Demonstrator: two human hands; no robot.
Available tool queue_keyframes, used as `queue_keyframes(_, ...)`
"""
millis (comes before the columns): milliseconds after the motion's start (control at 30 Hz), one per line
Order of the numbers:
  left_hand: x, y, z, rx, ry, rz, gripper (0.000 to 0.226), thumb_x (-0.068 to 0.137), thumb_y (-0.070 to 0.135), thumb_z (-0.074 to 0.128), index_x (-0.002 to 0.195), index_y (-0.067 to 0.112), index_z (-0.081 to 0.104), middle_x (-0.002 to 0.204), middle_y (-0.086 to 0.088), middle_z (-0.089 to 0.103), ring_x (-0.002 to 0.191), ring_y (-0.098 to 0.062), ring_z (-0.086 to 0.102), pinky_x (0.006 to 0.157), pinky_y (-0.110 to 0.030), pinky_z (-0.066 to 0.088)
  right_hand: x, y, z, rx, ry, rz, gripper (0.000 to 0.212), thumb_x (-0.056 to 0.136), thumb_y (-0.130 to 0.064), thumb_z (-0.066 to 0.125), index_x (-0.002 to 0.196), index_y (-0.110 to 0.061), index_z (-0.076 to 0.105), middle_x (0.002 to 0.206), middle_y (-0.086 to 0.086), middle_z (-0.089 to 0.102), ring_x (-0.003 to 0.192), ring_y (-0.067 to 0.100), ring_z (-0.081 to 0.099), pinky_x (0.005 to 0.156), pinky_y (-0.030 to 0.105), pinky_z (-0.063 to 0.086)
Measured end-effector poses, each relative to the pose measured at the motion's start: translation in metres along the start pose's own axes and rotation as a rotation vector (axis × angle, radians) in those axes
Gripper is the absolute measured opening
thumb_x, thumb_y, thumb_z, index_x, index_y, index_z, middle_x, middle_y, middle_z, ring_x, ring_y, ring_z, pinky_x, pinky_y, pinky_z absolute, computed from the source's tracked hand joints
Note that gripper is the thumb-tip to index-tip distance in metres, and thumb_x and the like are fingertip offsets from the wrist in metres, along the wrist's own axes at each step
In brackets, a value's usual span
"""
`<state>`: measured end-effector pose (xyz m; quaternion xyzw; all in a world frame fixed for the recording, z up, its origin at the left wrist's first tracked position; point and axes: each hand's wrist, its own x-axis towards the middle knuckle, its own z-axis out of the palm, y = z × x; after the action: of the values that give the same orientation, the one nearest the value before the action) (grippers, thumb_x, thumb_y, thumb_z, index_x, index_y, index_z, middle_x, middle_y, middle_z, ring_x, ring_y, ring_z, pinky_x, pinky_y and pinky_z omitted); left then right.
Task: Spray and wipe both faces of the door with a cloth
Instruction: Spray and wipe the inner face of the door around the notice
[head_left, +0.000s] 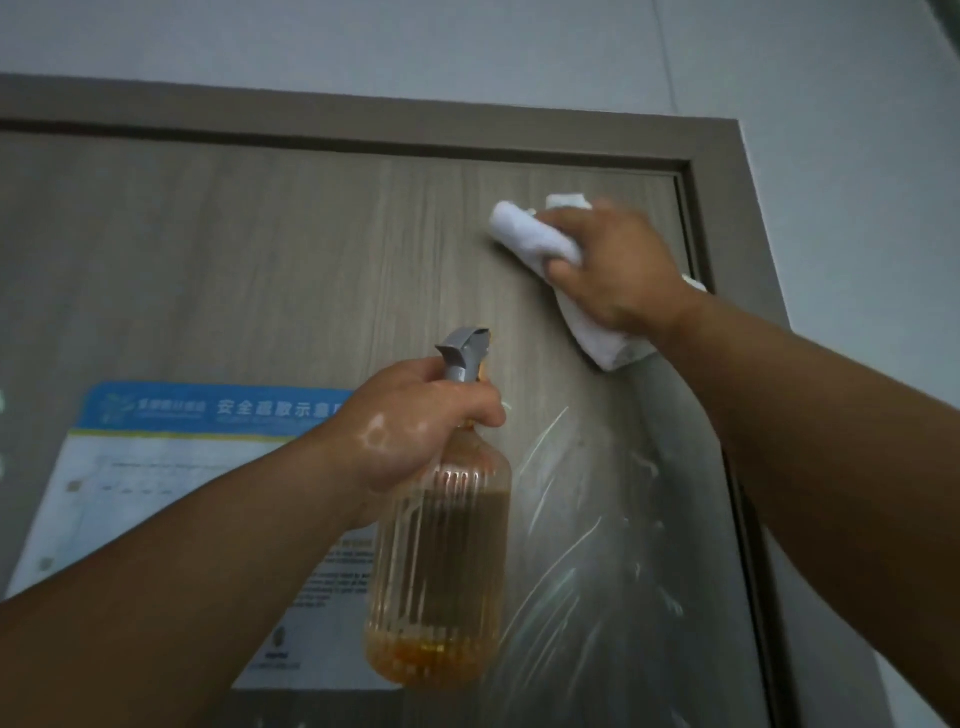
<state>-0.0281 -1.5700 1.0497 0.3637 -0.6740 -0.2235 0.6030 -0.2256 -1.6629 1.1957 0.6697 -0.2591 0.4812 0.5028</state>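
The head camera, my only view, shows the right grip with its fingers curled over the one white cloth. It presses the cloth to the door near the top right corner, just inside the frame. I judge it works high there because wet streaks already shine lower down. The left grip is wrapped round the neck of the single spray bottle, with the nozzle facing the door, ready for another burst. One notice is stuck on the door at left. Only one face shows.
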Motion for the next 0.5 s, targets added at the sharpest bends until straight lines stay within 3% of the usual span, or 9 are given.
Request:
queue_keyframes(100, -0.002, -0.006, -0.006, 0.004, 0.031, -0.004, 0.019, 0.083, 0.011, 0.076, 0.101, 0.008, 0.073, 0.092, -0.015, 0.073, 0.080, -0.031, 0.077, 0.079, -0.053, 0.062, 0.001, -0.006, 0.006, -0.005, -0.043, 0.010, 0.052, 0.084, -0.051, 0.046, 0.133, -0.042, 0.060, 0.124, 0.006, 0.066, 0.110, 0.030, 0.062, 0.090, 0.042, 0.052)
queue_keyframes(167, -0.007, -0.009, -0.013, -0.003, 0.042, -0.004, 0.021, 0.083, 0.008, 0.074, 0.103, 0.004, 0.072, 0.089, -0.015, 0.071, 0.074, -0.029, 0.076, 0.075, -0.051, 0.063, -0.039, -0.030, 0.004, 0.046, -0.055, -0.092, 0.055, 0.083, -0.047, 0.048, 0.136, -0.038, 0.061, 0.130, 0.008, 0.066, 0.110, 0.032, 0.062, 0.090, 0.040, 0.051)
queue_keyframes(300, -0.024, -0.014, -0.030, 0.025, 0.050, -0.033, 0.014, 0.085, 0.009, 0.073, 0.099, 0.013, 0.074, 0.092, -0.017, 0.079, 0.071, -0.028, 0.079, 0.064, -0.037, 0.062, -0.111, -0.065, 0.003, 0.132, -0.158, -0.292, 0.054, 0.086, -0.038, 0.054, 0.139, -0.040, 0.058, 0.128, 0.005, 0.063, 0.105, 0.026, 0.058, 0.081, 0.037, 0.049)
queue_keyframes(400, -0.031, -0.019, -0.041, 0.042, 0.081, -0.063, 0.015, 0.083, 0.011, 0.076, 0.097, 0.010, 0.074, 0.094, -0.018, 0.078, 0.073, -0.028, 0.079, 0.070, -0.038, 0.062, -0.075, -0.053, 0.003, 0.099, -0.154, -0.222, 0.054, 0.086, -0.049, 0.046, 0.138, -0.041, 0.059, 0.126, 0.006, 0.066, 0.107, 0.029, 0.061, 0.085, 0.041, 0.052)
queue_keyframes(500, -0.033, -0.023, -0.047, 0.043, 0.099, -0.087, 0.015, 0.083, 0.013, 0.076, 0.097, 0.009, 0.073, 0.099, -0.022, 0.076, 0.069, -0.026, 0.077, 0.061, -0.033, 0.060, -0.014, -0.044, 0.009, 0.058, -0.057, -0.136, 0.053, 0.085, -0.047, 0.046, 0.131, -0.031, 0.067, 0.117, 0.008, 0.070, 0.104, 0.033, 0.063, 0.084, 0.039, 0.048)
